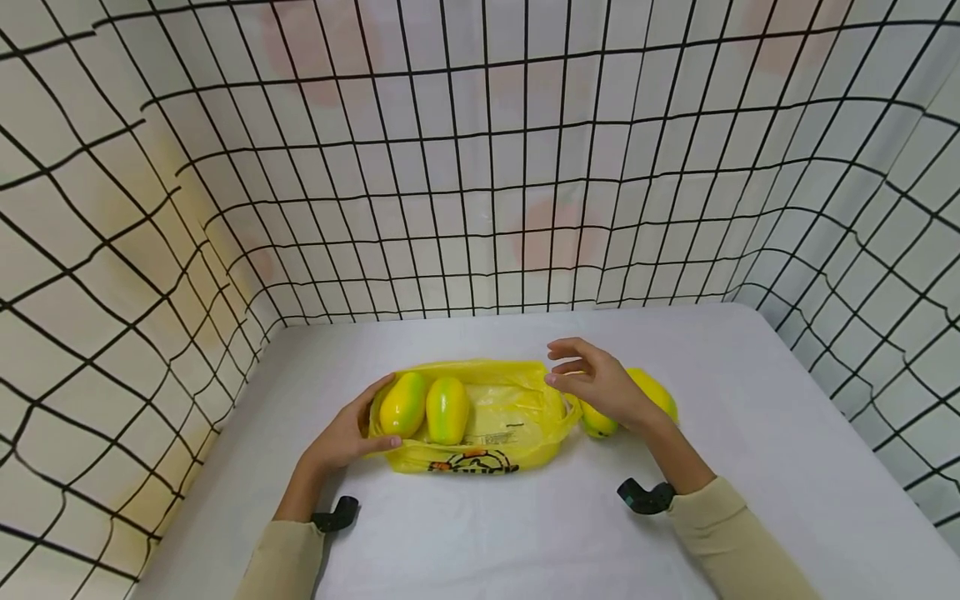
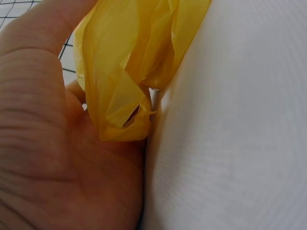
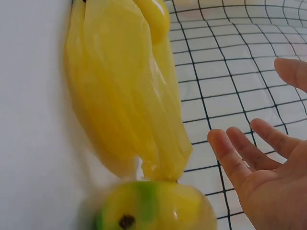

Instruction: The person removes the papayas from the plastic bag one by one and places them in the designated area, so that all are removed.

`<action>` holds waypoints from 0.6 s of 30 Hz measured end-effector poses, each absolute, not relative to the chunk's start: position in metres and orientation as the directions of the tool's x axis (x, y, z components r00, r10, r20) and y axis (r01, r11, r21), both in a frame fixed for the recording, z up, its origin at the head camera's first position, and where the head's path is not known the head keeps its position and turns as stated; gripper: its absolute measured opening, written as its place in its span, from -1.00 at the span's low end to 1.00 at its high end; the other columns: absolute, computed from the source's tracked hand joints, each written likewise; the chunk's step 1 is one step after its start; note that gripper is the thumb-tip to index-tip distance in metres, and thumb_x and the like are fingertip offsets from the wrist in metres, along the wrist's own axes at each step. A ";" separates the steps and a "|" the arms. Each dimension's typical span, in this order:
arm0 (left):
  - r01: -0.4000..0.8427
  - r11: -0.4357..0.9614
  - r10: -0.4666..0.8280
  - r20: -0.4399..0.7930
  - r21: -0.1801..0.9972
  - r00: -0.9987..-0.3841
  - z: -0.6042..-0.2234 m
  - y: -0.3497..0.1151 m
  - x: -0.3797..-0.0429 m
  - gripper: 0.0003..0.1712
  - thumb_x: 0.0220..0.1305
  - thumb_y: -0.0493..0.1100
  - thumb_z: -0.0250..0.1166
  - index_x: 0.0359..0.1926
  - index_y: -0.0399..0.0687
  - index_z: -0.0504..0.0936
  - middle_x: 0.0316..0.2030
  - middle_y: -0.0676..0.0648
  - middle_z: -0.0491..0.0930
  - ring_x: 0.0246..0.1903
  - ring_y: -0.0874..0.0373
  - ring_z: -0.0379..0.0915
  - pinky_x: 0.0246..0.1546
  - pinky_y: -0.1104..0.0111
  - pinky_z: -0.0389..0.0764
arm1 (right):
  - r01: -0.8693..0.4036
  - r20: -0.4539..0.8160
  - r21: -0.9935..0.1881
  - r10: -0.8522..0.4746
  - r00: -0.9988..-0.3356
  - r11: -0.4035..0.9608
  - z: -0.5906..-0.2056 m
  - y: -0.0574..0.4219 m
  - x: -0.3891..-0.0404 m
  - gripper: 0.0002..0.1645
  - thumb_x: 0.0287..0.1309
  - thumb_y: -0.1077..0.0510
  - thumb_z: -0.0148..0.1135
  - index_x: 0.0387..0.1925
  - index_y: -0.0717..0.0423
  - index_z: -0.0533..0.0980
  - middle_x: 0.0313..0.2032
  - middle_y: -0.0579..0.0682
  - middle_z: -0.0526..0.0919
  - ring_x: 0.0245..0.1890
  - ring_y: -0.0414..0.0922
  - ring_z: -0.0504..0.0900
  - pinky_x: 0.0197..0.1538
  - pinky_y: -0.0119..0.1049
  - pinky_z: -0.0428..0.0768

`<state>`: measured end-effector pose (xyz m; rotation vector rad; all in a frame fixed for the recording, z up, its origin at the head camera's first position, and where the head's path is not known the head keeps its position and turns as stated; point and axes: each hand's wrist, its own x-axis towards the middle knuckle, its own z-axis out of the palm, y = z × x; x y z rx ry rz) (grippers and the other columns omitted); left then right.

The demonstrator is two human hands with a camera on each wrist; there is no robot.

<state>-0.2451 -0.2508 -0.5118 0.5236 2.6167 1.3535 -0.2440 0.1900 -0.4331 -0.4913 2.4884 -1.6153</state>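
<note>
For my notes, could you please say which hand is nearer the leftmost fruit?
Left hand, holding the bag beside that fruit; the right hand hovers by the bag's other end.

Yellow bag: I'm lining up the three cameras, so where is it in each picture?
Head: the yellow bag is below centre, its left end held by the left hand.
Left wrist: yellow bag at the top, left of centre.
Right wrist: yellow bag left of centre, from the top edge down to a yellow-green fruit.
Shared landmark: the black-gridded backdrop.

Inside the yellow bag (image 1: 517, 412), two fruits (image 1: 447, 410) block the left; the right is free.
</note>
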 end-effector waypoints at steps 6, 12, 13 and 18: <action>0.232 0.535 0.369 0.023 0.812 -0.929 -0.512 -0.250 -0.245 0.21 0.06 0.16 0.58 0.62 0.44 0.04 0.60 -0.07 0.12 0.55 -0.22 0.10 0.49 -0.32 0.12 | -0.195 0.046 -0.903 -0.364 -0.930 0.383 -0.437 0.169 -0.243 -0.28 0.30 -0.15 0.37 0.40 -0.11 0.37 0.38 0.10 0.46 0.28 0.11 0.56 0.19 -0.03 0.70; 0.231 0.532 0.366 0.025 0.814 -0.930 -0.511 -0.251 -0.246 0.22 0.05 0.16 0.58 0.61 0.45 0.04 0.60 -0.07 0.12 0.54 -0.21 0.11 0.49 -0.31 0.13 | -0.196 0.039 -0.915 -0.407 -0.912 0.351 -0.440 0.145 -0.243 -0.24 0.32 -0.11 0.37 0.43 0.01 0.35 0.39 0.16 0.43 0.27 0.09 0.57 0.22 -0.07 0.69; 0.231 0.531 0.367 0.024 0.816 -0.930 -0.510 -0.251 -0.245 0.22 0.06 0.15 0.58 0.62 0.44 0.03 0.60 -0.07 0.12 0.54 -0.21 0.11 0.49 -0.31 0.13 | -0.195 0.038 -0.918 -0.412 -0.910 0.346 -0.441 0.141 -0.243 -0.23 0.32 -0.11 0.37 0.44 0.03 0.34 0.39 0.17 0.44 0.27 0.09 0.58 0.22 -0.07 0.69; 0.226 0.524 0.369 0.021 0.821 -0.929 -0.509 -0.250 -0.244 0.23 0.05 0.13 0.59 0.62 0.42 0.03 0.61 -0.08 0.11 0.55 -0.21 0.09 0.51 -0.30 0.09 | -0.176 0.018 -0.922 -0.417 -0.909 0.344 -0.448 0.125 -0.245 -0.21 0.30 -0.14 0.37 0.45 0.02 0.34 0.38 0.14 0.46 0.24 0.05 0.59 0.21 -0.07 0.69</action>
